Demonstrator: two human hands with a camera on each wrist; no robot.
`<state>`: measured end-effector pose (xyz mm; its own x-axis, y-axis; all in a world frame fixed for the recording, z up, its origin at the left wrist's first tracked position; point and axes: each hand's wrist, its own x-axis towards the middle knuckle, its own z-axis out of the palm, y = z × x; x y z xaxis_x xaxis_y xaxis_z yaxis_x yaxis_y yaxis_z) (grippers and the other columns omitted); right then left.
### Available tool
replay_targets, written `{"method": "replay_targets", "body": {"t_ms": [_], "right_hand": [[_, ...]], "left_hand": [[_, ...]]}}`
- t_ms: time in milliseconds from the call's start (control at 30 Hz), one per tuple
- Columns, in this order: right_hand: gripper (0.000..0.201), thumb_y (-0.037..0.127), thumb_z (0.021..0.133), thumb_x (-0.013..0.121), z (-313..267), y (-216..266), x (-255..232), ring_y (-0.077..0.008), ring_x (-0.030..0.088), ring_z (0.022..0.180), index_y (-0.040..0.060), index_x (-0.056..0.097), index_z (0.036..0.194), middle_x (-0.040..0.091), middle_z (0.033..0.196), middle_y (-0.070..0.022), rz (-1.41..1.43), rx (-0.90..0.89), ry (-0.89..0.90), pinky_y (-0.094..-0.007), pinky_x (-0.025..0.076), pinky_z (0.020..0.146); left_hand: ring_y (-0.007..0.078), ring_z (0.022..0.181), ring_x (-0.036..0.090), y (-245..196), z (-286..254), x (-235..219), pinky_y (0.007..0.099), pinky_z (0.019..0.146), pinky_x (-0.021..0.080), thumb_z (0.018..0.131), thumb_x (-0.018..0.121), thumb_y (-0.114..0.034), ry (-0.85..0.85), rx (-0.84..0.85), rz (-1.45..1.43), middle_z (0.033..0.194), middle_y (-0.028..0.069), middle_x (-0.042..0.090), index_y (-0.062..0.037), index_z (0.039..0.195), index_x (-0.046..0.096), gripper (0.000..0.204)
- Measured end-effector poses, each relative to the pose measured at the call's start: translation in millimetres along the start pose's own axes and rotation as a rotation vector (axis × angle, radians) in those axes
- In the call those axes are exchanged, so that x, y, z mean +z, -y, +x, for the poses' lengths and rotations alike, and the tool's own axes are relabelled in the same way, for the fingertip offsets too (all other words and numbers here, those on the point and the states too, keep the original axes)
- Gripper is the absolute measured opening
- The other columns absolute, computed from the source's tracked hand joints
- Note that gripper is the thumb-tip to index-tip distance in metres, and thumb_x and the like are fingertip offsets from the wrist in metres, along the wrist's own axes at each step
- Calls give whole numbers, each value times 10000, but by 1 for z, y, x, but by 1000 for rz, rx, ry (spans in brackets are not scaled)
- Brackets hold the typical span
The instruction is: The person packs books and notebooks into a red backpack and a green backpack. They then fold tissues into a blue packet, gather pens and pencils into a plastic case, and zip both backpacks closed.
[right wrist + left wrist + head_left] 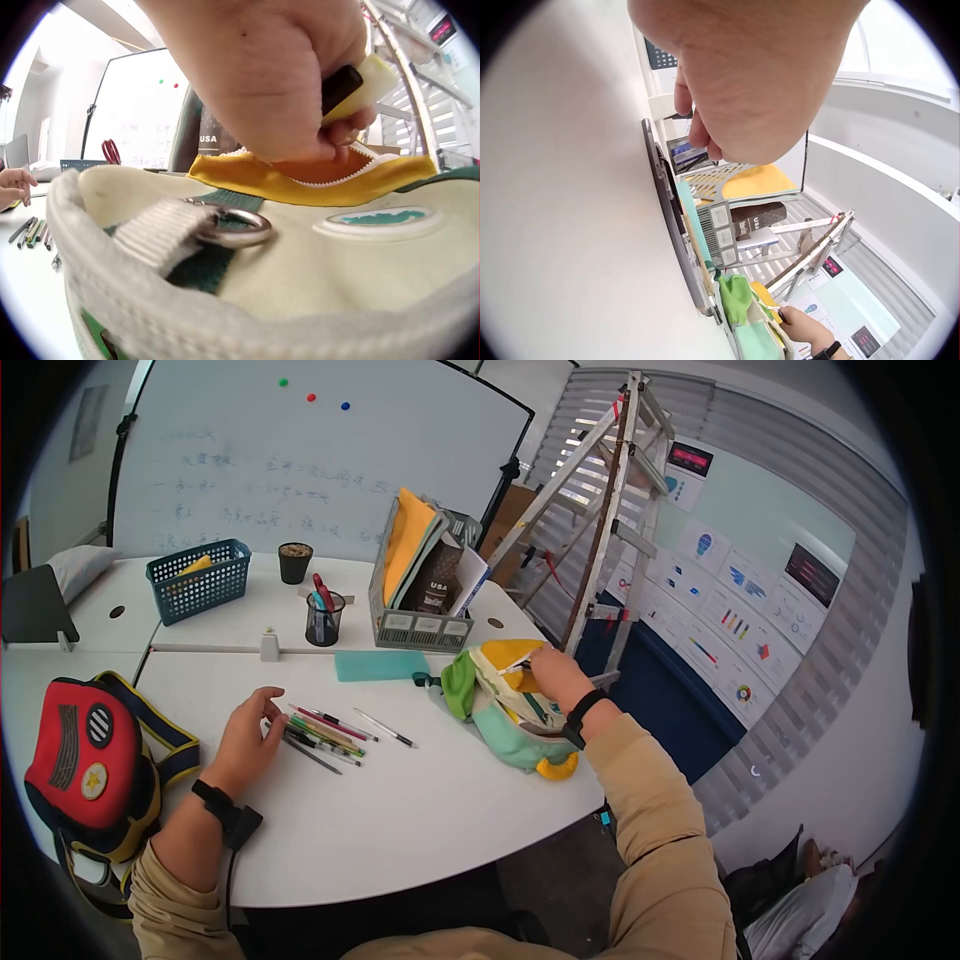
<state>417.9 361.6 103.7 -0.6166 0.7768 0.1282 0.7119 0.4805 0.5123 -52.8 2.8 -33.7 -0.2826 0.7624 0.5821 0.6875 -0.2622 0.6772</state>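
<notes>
My right hand (560,675) is at the open yellow zipped pocket (277,180) of a cream, green and yellow backpack (510,730). Its curled fingers hold a small pale-yellow item (373,84) with a black piece (341,90) beside it; I cannot tell its kind. The pocket's inside is mostly hidden. Loosely bent, the fingers of my left hand (247,735) hold nothing beside a spread of several pens and pencils (325,733) on the white table. One silver and black pen (385,727) lies a little apart from the bunch.
On the left lies a red and navy backpack (90,770). Behind the pens are a teal flat case (380,666), a mesh pen cup (323,622), a grey file holder (425,628), a blue basket (200,585) and a small pot (294,564). A stepladder (610,520) stands beyond the table.
</notes>
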Motion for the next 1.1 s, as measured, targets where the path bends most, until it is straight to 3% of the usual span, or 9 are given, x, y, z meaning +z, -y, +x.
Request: {"method": "replay_targets", "body": {"t_ms": [167, 367, 467, 567, 667, 767, 867, 967, 1100], "right_hand": [[478, 147, 993, 775, 12, 22, 10, -494, 742, 1222, -118, 601, 1351, 619, 1392, -341, 246, -21, -143, -511, 646, 1017], [392, 181, 1005, 763, 17, 4, 14, -421, 738, 1248, -22, 666, 1327, 686, 1354, -210, 232, -239, -234, -544, 628, 1003], [329, 227, 949, 841, 21, 1, 6, -371, 765, 1181, 27, 748, 1193, 740, 1233, -135, 116, -244, -330, -515, 635, 953], [331, 287, 893, 909, 11, 4, -5, -352, 793, 1042, 60, 796, 1106, 769, 1121, -120, -66, -244, -535, -469, 644, 909], [379, 333, 873, 938, 9, 21, -7, -370, 806, 998, 67, 815, 1112, 783, 1094, -134, 55, 128, -373, -489, 644, 892], [382, 329, 886, 945, 7, 22, -17, -408, 798, 1034, 27, 812, 1078, 774, 1075, -200, 208, 206, -280, -525, 638, 864], [359, 303, 911, 933, 10, 15, -7, -446, 789, 1041, -2, 813, 1057, 777, 1096, -238, 340, 88, -376, -527, 636, 896], [285, 227, 957, 882, 10, 11, 4, -476, 773, 1070, 1, 820, 1119, 780, 1149, -257, 375, 75, -318, -536, 632, 930], [196, 109, 987, 795, 15, -1, 33, -455, 786, 1098, 17, 830, 1156, 798, 1169, -240, 415, -14, -289, -526, 642, 966]], "left_hand": [[261, 958, 756, -8, 0, -4, 385, 931, 600, 1057, 742, 3, 46, -6, 22, 991, 133, 765, 24, 1385, 666, 338], [285, 943, 759, -12, -1, -3, 400, 906, 600, 1043, 748, -6, 50, -5, 40, 986, 132, 770, 11, 1372, 674, 338], [290, 940, 760, -14, -1, -3, 404, 896, 600, 1042, 748, -9, 57, -4, 40, 981, 136, 770, 10, 1363, 675, 330], [296, 928, 760, -12, -1, -4, 405, 886, 599, 1041, 749, -13, 60, 7, 42, 970, 138, 771, 9, 1354, 678, 321], [300, 912, 761, -10, -1, -4, 404, 876, 599, 1038, 753, -17, 51, 18, 56, 957, 137, 772, 8, 1346, 683, 317], [303, 903, 761, -8, -2, -2, 404, 864, 596, 1038, 752, -19, 38, 39, 72, 952, 137, 773, 7, 1342, 686, 312], [306, 901, 759, -11, -3, -3, 406, 855, 593, 1039, 750, -19, 46, 38, 64, 952, 138, 771, 6, 1341, 686, 309], [307, 899, 753, -17, -1, -5, 405, 849, 590, 1040, 750, -18, 51, 31, 36, 950, 139, 768, 4, 1340, 686, 307], [306, 899, 747, -19, -2, -7, 406, 847, 590, 1040, 751, -17, 60, 15, 40, 948, 136, 766, 1, 1332, 686, 300]]}}
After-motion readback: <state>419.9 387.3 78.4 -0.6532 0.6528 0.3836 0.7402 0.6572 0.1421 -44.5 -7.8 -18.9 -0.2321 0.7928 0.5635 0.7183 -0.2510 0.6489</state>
